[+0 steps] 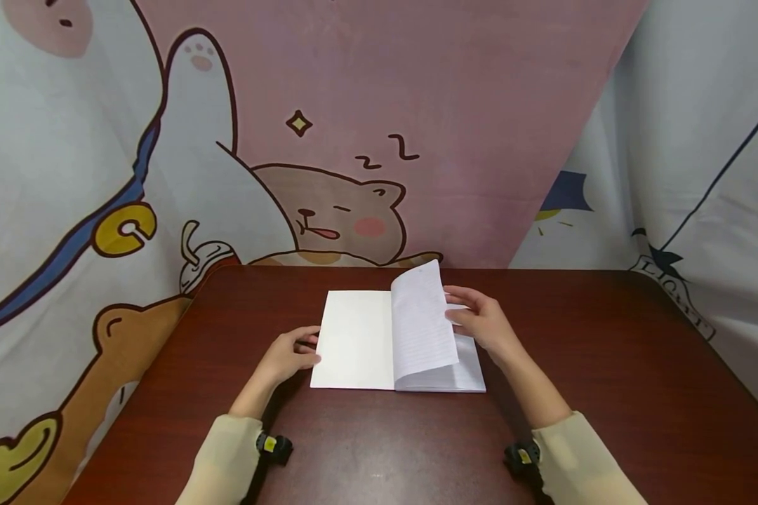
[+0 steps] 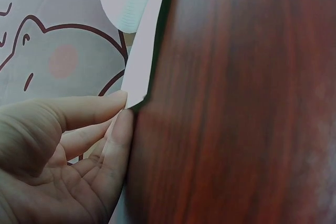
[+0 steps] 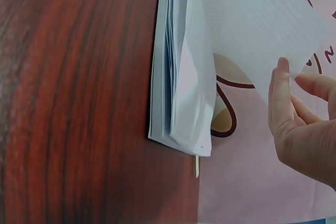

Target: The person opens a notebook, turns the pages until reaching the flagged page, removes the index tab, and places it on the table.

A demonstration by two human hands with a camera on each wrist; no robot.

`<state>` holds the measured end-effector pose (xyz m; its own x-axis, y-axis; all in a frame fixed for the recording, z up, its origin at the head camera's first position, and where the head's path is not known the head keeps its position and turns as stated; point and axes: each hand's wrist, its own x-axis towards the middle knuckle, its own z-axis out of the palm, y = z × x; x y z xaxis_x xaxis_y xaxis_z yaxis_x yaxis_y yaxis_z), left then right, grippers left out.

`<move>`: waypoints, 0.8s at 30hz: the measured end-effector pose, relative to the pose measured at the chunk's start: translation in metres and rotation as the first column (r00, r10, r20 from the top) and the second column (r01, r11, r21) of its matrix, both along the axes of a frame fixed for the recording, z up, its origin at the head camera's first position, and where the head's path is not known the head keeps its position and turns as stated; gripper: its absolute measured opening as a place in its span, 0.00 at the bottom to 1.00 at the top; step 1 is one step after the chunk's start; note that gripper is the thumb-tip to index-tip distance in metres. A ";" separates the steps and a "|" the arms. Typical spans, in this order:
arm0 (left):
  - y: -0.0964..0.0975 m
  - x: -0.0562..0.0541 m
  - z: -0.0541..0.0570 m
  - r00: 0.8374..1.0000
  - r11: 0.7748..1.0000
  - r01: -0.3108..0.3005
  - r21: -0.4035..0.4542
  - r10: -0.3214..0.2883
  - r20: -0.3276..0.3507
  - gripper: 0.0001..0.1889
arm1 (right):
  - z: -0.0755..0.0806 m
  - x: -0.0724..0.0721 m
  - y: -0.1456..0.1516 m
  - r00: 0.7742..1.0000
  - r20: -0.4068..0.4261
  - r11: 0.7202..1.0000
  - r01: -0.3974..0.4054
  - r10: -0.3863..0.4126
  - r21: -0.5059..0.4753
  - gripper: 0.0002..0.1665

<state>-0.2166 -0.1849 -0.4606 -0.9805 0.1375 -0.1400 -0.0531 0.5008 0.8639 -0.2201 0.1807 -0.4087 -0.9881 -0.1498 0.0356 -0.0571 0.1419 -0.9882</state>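
Note:
An open notebook point(image 1: 357, 341) lies on the table, its left side blank white. From the right side a lined page point(image 1: 420, 324) stands raised and curved, over the other pages. My right hand point(image 1: 485, 324) pinches this page by its outer edge; in the right wrist view thumb and fingers point(image 3: 282, 66) meet at the thin sheet. At the notebook's left edge is my left hand point(image 1: 286, 356). Its thumb and fingers pinch the cover's edge, as the left wrist view shows near the white corner point(image 2: 137, 95). The page stack point(image 3: 181, 103) below the raised sheet is slightly fanned.
The brown wooden table point(image 1: 379, 449) extends around the notebook. Behind it hangs a cartoon-printed cloth point(image 1: 467, 140). A thin pale ribbon point(image 3: 197, 167) sticks out from the notebook. Black wrist cameras point(image 1: 276, 449) are strapped at both sleeves.

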 end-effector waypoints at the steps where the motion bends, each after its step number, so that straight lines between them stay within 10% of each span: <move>1: 0.000 0.000 0.000 1.000 1.000 -0.001 -0.002 0.001 0.000 0.28 | 0.001 0.000 -0.001 1.000 -0.001 1.000 0.000 0.000 0.002 0.31; 24: -0.001 0.000 -0.001 1.000 1.000 0.007 0.012 -0.007 -0.003 0.28 | 0.000 -0.005 -0.017 1.000 0.002 1.000 0.009 -0.009 0.009 0.29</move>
<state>-0.2162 -0.1859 -0.4620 -0.9799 0.1464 -0.1352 -0.0466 0.4911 0.8699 -0.2247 0.1638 -0.4084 -0.9894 -0.1414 0.0319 -0.0534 0.1514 -0.9870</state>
